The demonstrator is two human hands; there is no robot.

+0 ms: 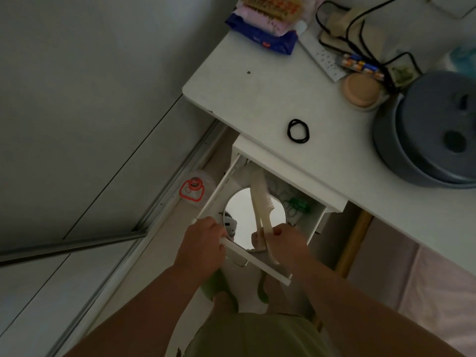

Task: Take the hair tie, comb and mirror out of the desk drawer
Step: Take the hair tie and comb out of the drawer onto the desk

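Note:
A black hair tie (298,131) lies on the white desk top (252,99). Below it the white drawer (257,261) stands pulled out. A round mirror (240,210) lies flat inside the drawer. My right hand (286,240) is shut on the handle of a cream comb (258,199), which is raised over the mirror and reflected in it. My left hand (203,240) grips the drawer's front edge at its left end.
A grey round lidded pot (432,130) stands at the desk's right. Behind are a peach round case (362,90), a white power strip (322,57), black cables and snack packets (265,24). Green scissors (298,204) lie deep in the drawer. A plastic bag (195,189) lies on the floor.

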